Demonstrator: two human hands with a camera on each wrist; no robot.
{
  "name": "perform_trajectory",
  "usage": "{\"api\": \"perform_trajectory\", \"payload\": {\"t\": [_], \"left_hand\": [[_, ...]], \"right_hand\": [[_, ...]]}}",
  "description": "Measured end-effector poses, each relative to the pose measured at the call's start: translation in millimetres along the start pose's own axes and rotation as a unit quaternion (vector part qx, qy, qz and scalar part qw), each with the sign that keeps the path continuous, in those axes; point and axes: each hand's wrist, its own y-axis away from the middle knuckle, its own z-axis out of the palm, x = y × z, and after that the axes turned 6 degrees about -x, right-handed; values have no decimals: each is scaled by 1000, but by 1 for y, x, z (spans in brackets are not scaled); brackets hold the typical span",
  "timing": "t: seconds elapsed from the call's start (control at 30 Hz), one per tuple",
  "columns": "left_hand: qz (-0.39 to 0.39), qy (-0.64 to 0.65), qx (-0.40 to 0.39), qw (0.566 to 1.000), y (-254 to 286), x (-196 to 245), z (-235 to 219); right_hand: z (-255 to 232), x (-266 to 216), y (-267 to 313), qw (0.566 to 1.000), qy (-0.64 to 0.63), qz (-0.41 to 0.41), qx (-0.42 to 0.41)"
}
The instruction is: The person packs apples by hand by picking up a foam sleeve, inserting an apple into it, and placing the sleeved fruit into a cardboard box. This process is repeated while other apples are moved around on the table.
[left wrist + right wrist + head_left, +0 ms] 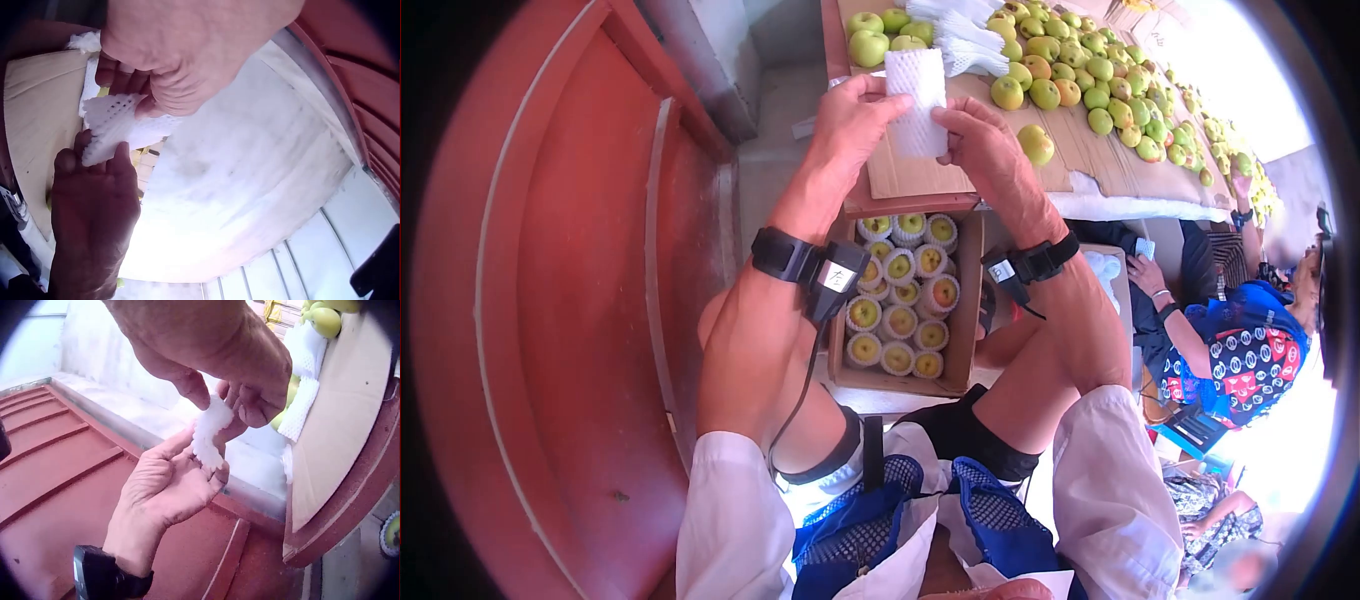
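A white foam net sleeve (916, 120) is held up between both hands over the table edge. My left hand (845, 125) pinches its left side between thumb and fingers. On the opposite side my right hand (985, 145) grips it the same way. The right wrist view shows the curved, scalloped end of the sleeve (209, 434); no apple is visible in it. One yellow-green apple (1035, 145) lies just right of my right hand. Beyond the hands are a stack of flat foam sleeves (968, 48) and a few green apples (868, 47).
Below the hands, a cardboard box (971, 300) holds rows of apples (900, 266) in foam sleeves. Many loose apples (1100, 70) cover the cardboard-topped table (915, 180). A red panelled surface (560, 300) stands at left. Another person (1230, 350) is at right.
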Motion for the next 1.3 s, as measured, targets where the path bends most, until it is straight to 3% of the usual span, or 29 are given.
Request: {"api": "perform_trajectory", "payload": {"t": [0.13,0.23,0.33,0.53,0.63,0.83,0.93,1.03,1.17,1.23,1.3], "left_hand": [[-27,-14,35,999,-16,-8,5],[13,-47,46,998,-20,-19,7],[68,-137,83,985,-31,-33,12],[154,-265,92,947,-11,-20,36],[201,-317,100,921,-2,-14,44],[279,-363,95,884,3,-6,52],[339,-430,56,835,7,-10,52],[235,-435,26,869,19,-7,64],[196,-173,-38,965,7,-19,72],[160,-45,-51,985,5,-16,77],[119,-15,-33,992,4,-13,77]], "right_hand": [[-8,-5,0,998,57,-8,16],[-15,6,-2,958,245,-85,119],[-14,-14,10,981,165,-71,68],[-12,-30,21,999,5,-4,38],[-21,-24,21,1000,-27,0,0],[-29,-20,22,999,-41,5,0],[-33,-16,21,998,-62,-21,-10],[-38,-8,18,996,-44,-75,10],[-37,-7,11,977,126,-140,97],[-30,0,5,955,186,-195,126],[-25,7,4,933,223,-241,143]]}}
